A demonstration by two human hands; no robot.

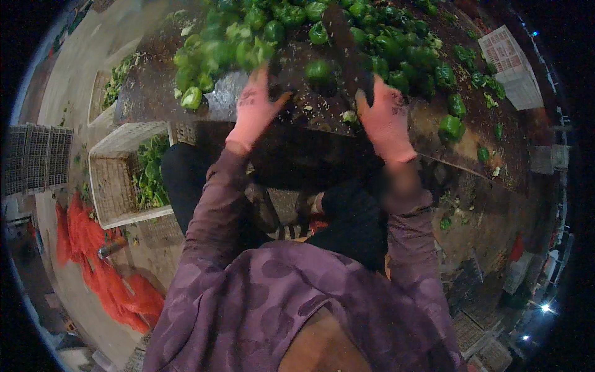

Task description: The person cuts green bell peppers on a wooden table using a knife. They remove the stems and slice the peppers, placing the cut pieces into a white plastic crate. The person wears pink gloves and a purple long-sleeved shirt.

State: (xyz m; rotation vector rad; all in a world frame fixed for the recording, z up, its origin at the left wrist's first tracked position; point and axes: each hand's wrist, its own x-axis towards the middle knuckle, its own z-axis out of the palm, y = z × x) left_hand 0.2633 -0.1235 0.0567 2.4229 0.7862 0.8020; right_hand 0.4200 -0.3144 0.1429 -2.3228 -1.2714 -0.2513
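Note:
Green bell peppers (pixel 396 46) lie heaped across the far side of a dark, worn table (pixel 297 118). My left hand (pixel 255 111), in a pink glove, has its thumb spread away from its fingers. Its fingertips reach the near edge of a motion-blurred cluster of peppers (pixel 217 59). My right hand (pixel 385 118), gloved the same way, points forward beside the right part of the heap, thumb apart; its fingertips are dark and hard to make out. Between both hands sits a single bell pepper (pixel 319 73). A dark strip (pixel 344 49) runs through the heap.
Left of my knee stands a white plastic crate (pixel 99 180) with green pieces inside. Red netting (pixel 118 291) lies on the floor. Grey crates (pixel 37 158) are stacked far left. A white basket (pixel 511 68) rests at the table's right; pale scraps litter the tabletop.

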